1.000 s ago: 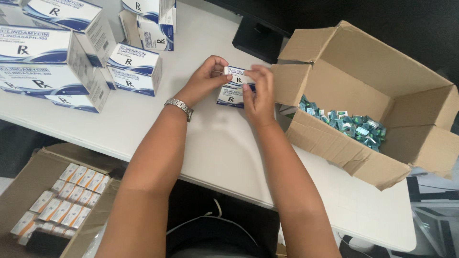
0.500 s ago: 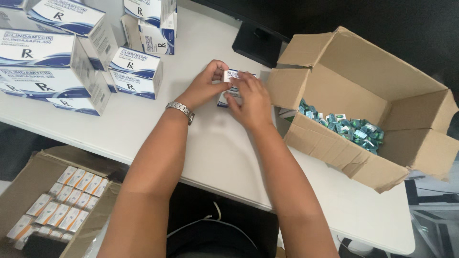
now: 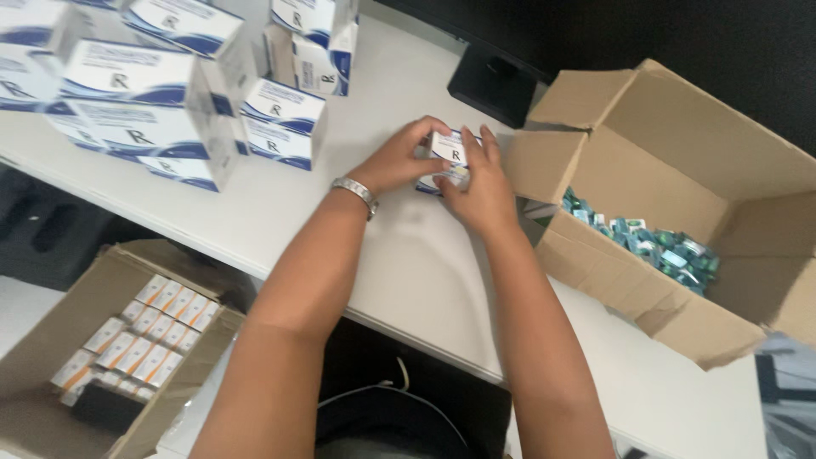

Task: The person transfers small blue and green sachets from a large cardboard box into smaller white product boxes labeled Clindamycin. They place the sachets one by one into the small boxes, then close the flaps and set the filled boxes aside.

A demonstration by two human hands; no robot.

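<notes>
White table [image 3: 280, 212], half-hidden small carton [image 3: 448, 146]

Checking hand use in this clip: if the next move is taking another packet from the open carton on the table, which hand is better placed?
Probably the right hand: it sits on the small white box right beside the open carton of green packets. The left hand holds the box's far side, away from the carton.

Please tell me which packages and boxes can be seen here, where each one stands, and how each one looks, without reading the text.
Small carton: white and blue, held between left hand and right hand over the white table.
Stacked cartons: white with blue bands, table's far left.
Open cardboard box: brown, on the right, holding small teal packets.
Floor box: brown, lower left, with rows of white and orange packs.
</notes>
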